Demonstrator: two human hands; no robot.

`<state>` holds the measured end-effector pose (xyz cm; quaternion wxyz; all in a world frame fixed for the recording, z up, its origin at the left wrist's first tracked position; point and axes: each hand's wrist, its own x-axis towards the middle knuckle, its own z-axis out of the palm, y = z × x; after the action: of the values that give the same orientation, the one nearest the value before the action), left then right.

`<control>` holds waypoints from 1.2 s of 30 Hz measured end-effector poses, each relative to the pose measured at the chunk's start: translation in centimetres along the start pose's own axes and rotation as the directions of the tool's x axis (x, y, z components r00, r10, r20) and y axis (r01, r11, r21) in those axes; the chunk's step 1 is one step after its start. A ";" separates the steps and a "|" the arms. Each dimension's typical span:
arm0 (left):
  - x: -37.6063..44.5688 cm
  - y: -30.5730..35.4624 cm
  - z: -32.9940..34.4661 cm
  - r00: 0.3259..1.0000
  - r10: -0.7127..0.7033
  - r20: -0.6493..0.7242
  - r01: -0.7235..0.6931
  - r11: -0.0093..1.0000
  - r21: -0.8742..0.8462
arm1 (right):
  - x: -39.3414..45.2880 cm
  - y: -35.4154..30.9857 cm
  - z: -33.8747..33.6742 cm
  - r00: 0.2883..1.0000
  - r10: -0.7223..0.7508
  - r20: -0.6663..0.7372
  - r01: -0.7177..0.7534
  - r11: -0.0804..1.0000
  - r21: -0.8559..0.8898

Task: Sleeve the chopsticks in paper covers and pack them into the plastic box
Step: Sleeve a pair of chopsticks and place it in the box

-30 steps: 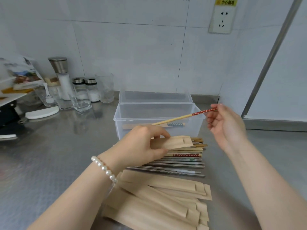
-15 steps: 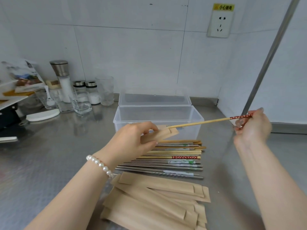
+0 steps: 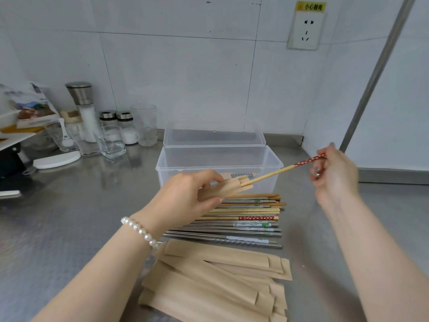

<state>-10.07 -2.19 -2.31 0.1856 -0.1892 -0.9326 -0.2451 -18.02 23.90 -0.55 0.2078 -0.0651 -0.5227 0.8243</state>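
My left hand [image 3: 185, 196] grips a brown paper cover [image 3: 222, 189] above the counter, its open end facing right. My right hand [image 3: 334, 175] pinches the red-patterned end of a bamboo chopstick [image 3: 274, 174]. The chopstick's thin tip sits in the cover's mouth. Behind them stands the clear plastic box [image 3: 276, 162] with its lid open; one sleeved pair lies inside. Loose chopsticks [image 3: 250, 219], wooden and metal, lie in a row in front of the box. A pile of empty paper covers [image 3: 220, 282] lies nearest me.
Salt grinder [image 3: 84, 110], two shakers [image 3: 118, 126], glasses [image 3: 145, 125] and a white lid [image 3: 58, 156] stand at the back left of the steel counter. A white wall closes the right side, with a socket [image 3: 305, 26] above and a metal pole [image 3: 371, 77].
My right hand swung the chopstick out to the right, then came back left, and its tip now enters the cover's mouth. My left hand tilted the cover slightly.
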 end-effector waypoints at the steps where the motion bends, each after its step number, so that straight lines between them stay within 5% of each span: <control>1: 0.0 0.0 0.0 1.000 0.002 -0.003 -0.002 1.000 -0.001 | -0.3 0.2 0.2 0.997 0.041 0.063 -0.039 0.998 -0.041; 6: 0.0 -0.1 0.0 1.000 -0.013 -0.003 0.013 1.000 -0.006 | -1.5 0.7 0.9 0.925 0.179 0.336 -0.109 0.970 -0.217; 17: 0.1 -0.2 0.2 1.000 0.020 -0.016 -0.020 1.000 -0.015 | -2.2 0.6 0.7 0.735 0.394 0.552 -0.118 0.876 -0.469; 24: 0.1 -0.3 0.2 1.000 0.001 -0.014 -0.001 1.000 -0.023 | -2.4 0.3 0.8 0.713 0.409 0.569 -0.130 0.875 -0.466; 28: 0.1 -0.6 0.0 0.999 -0.037 -0.020 0.037 0.999 -0.004 | -2.1 0.2 0.6 0.786 0.316 0.532 -0.033 0.879 -0.475; 30: 0.1 -0.8 -0.2 0.998 -0.045 -0.031 0.045 0.999 -0.005 | -1.8 0.4 0.4 0.790 0.208 0.576 0.238 0.762 -0.602; 32: 0.1 -1.0 -0.3 0.998 -0.048 -0.043 0.048 0.999 -0.006 | -2.0 0.9 0.3 0.690 0.302 0.658 0.433 0.556 -0.710; 34: 0.1 -1.1 -0.4 0.997 -0.056 -0.046 0.057 0.998 0.004 | -2.4 1.5 0.4 0.593 0.477 0.649 0.495 0.420 -0.761; 36: 0.1 -1.3 -0.4 0.997 -0.067 -0.046 0.068 0.998 0.012 | -2.4 1.8 0.4 0.572 0.538 0.620 0.532 0.332 -0.779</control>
<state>-10.61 -3.37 -2.46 0.1995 -0.1506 -0.9356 -0.2492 -16.50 21.86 -2.26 -0.1418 0.2165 -0.9236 0.2828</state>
